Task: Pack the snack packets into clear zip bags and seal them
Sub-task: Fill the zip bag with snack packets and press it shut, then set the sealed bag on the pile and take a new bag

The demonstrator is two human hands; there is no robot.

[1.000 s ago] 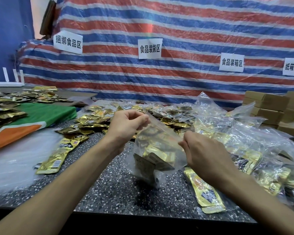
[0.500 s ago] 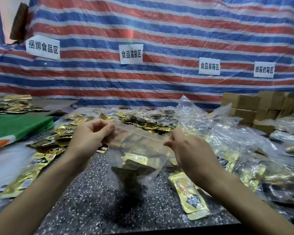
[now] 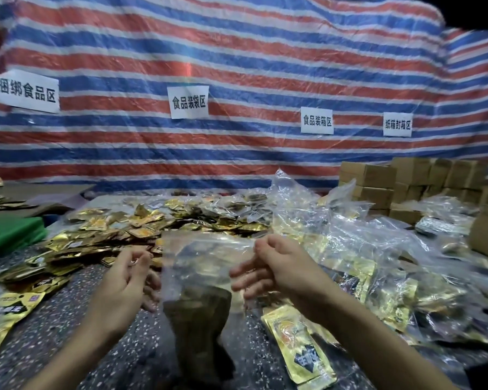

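Head view: my right hand has its grip clamped on the top right corner of the zip bag. The bag hangs above the table with packets at its bottom. My left hand curls beside the bag's left edge; I cannot tell whether its grip holds anything. If the zip is not pressed along its whole length, this one-corner hold could tilt the bag and spill them.

A red-blue-white striped tarp with paper signs backs the speckled table.
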